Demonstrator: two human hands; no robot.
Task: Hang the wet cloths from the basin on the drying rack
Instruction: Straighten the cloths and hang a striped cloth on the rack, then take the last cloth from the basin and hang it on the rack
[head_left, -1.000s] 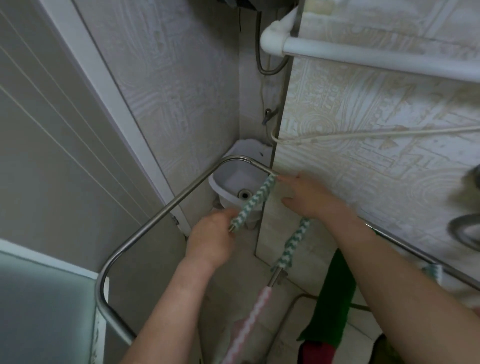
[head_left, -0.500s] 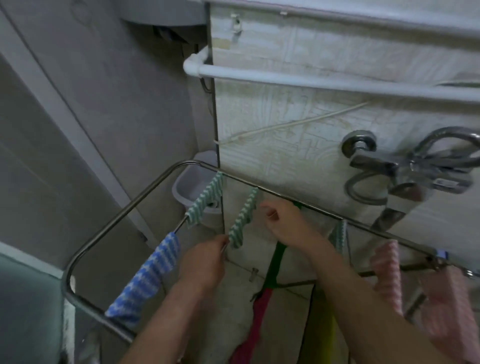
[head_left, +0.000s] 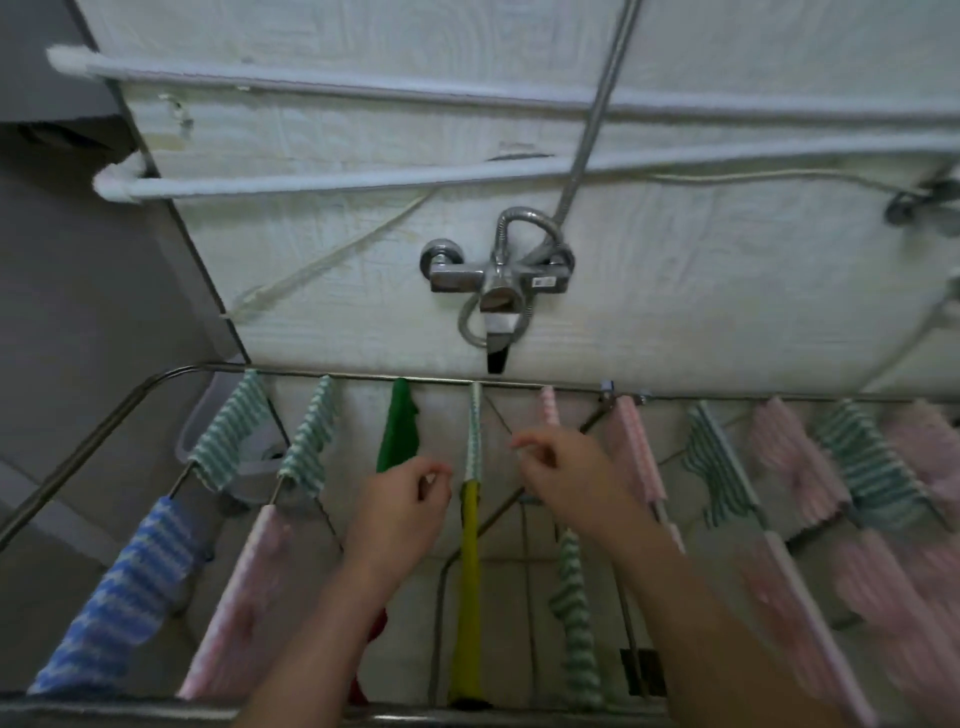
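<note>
The metal drying rack (head_left: 78, 457) spreads across the lower half of the view, its rods hung with several cloths. Two green-and-white striped cloths (head_left: 231, 431) (head_left: 311, 436) hang at the far left, then a green cloth (head_left: 397, 426). A narrow striped cloth (head_left: 474, 431) shares a rod with a yellow cloth (head_left: 469, 582). My left hand (head_left: 400, 504) hovers just left of that rod and my right hand (head_left: 566, 473) just right of it. Both have loosely curled fingers and hold nothing.
A blue striped cloth (head_left: 119, 597) and pink cloths (head_left: 789, 457) fill other rods. A white tub (head_left: 189, 431) sits behind the rack's left corner. On the tiled wall above are a chrome shower mixer (head_left: 498, 280), its hose and two white pipes (head_left: 363, 179).
The view swung right and up. Both hands let go of the green-and-white cloth on the second rod and moved right, to either side of the yellow cloth's rod.
</note>
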